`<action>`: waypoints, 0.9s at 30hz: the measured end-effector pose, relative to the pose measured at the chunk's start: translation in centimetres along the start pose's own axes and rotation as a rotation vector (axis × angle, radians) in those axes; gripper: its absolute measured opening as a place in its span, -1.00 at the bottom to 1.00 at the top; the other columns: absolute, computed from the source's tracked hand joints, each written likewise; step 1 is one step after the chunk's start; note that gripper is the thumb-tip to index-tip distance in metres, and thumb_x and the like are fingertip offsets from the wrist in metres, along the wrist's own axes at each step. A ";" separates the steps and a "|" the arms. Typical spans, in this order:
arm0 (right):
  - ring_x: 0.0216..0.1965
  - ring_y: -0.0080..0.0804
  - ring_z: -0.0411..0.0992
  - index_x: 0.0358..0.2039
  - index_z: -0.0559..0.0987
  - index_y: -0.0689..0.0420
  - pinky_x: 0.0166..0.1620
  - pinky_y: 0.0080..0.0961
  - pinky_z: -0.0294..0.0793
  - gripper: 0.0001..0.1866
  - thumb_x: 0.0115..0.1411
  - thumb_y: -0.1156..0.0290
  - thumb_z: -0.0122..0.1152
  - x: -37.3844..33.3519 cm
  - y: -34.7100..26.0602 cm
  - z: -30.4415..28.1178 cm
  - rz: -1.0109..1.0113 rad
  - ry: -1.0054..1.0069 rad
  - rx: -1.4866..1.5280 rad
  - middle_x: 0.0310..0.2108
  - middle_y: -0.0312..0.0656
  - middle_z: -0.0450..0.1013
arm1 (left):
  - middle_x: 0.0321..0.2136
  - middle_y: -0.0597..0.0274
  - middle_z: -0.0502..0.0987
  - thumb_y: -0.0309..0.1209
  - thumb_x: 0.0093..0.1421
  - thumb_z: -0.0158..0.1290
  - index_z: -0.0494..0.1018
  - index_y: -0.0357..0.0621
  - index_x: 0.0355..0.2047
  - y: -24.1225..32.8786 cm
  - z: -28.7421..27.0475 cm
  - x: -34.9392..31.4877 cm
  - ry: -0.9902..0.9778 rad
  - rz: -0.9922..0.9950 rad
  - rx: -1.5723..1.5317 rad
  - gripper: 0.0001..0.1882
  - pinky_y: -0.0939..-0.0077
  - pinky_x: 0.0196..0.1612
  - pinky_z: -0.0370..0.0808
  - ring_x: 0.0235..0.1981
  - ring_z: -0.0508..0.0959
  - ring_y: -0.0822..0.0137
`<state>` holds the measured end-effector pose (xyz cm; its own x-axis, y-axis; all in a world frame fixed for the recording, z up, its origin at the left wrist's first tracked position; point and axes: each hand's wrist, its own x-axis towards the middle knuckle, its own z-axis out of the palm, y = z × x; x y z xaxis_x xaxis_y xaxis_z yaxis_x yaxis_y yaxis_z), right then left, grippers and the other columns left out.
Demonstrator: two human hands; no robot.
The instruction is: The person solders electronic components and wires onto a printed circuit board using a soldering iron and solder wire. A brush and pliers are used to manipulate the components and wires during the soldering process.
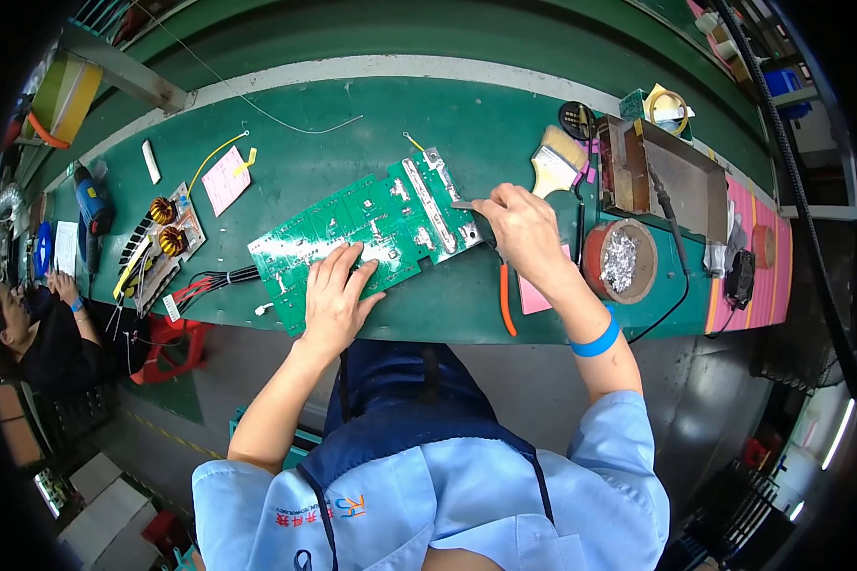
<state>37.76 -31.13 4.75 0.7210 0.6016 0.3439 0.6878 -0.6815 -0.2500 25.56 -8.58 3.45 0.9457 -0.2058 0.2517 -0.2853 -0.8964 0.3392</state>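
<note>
A long green circuit board (352, 224) lies slantwise on the green bench, solder side up, with shiny solder patches and a long silvery strip near its right end. My left hand (333, 295) rests on the board's lower left part, fingers stretched out flat. Over the right end, my right hand (519, 224) is closed on a small tool with a flat grey tip (461, 205); its exact kind is hidden by the fingers. The tip is at the board beside the silvery strip. Just below this hand lies a hand tool with an orange handle (508, 303), its upper part partly covered.
To the right are a brush (555, 164), a red-rimmed round pot of silvery scraps (594, 266), a metal box (686, 190) and a soldering iron (664, 205) with its cord. Leftward lie a coil assembly (169, 233), pink paper (225, 181) and a power driver (92, 205). Another person sits far left.
</note>
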 end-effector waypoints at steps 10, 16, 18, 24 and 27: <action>-0.52 -0.39 0.31 -0.58 0.49 0.11 -0.44 -0.46 0.31 -0.88 -0.22 0.51 0.02 2.7 -0.7 0.9 -0.019 0.058 -0.001 -0.61 -0.24 0.25 | -0.15 0.12 0.28 -0.41 -0.36 0.19 0.35 -0.13 -0.30 0.0 -0.1 0.1 0.008 -0.002 -0.021 -0.51 0.29 -0.13 0.20 -0.11 0.27 0.15; -0.51 -0.40 0.32 -0.56 0.52 0.11 -0.43 -0.48 0.32 -0.85 -0.24 0.53 0.04 3.8 -1.1 1.7 -0.019 0.089 -0.050 -0.59 -0.26 0.27 | -0.15 0.12 0.28 -0.41 -0.37 0.19 0.35 -0.13 -0.30 -0.1 -0.1 0.1 0.001 -0.009 -0.023 -0.50 0.29 -0.15 0.21 -0.11 0.27 0.15; -0.50 -0.40 0.32 -0.56 0.51 0.11 -0.43 -0.48 0.32 -0.85 -0.24 0.53 0.03 4.0 -1.0 2.0 -0.028 0.075 -0.067 -0.60 -0.26 0.27 | -0.16 0.12 0.28 -0.41 -0.37 0.19 0.35 -0.12 -0.30 -0.1 -0.1 0.1 0.007 -0.002 -0.036 -0.50 0.29 -0.16 0.22 -0.11 0.27 0.15; -0.49 -0.39 0.31 -0.57 0.51 0.11 -0.42 -0.48 0.30 -0.84 -0.26 0.53 0.02 4.6 -1.3 2.2 -0.045 0.055 -0.103 -0.59 -0.26 0.27 | -0.17 0.13 0.29 -0.40 -0.37 0.19 0.35 -0.12 -0.30 -0.3 -0.2 0.1 0.015 0.016 -0.059 -0.49 0.30 -0.17 0.23 -0.12 0.28 0.15; -0.49 -0.38 0.32 -0.56 0.51 0.11 -0.42 -0.48 0.31 -0.85 -0.24 0.52 0.02 5.0 -1.4 2.5 -0.030 0.056 -0.114 -0.58 -0.25 0.28 | -0.18 0.13 0.29 -0.40 -0.38 0.19 0.34 -0.12 -0.30 -0.3 -0.2 0.2 0.010 0.020 -0.058 -0.49 0.30 -0.17 0.23 -0.13 0.28 0.15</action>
<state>40.61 -26.16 4.58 0.6922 0.6005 0.4003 0.6929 -0.7082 -0.1357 25.83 -8.30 3.60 0.9381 -0.2195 0.2680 -0.3132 -0.8679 0.3855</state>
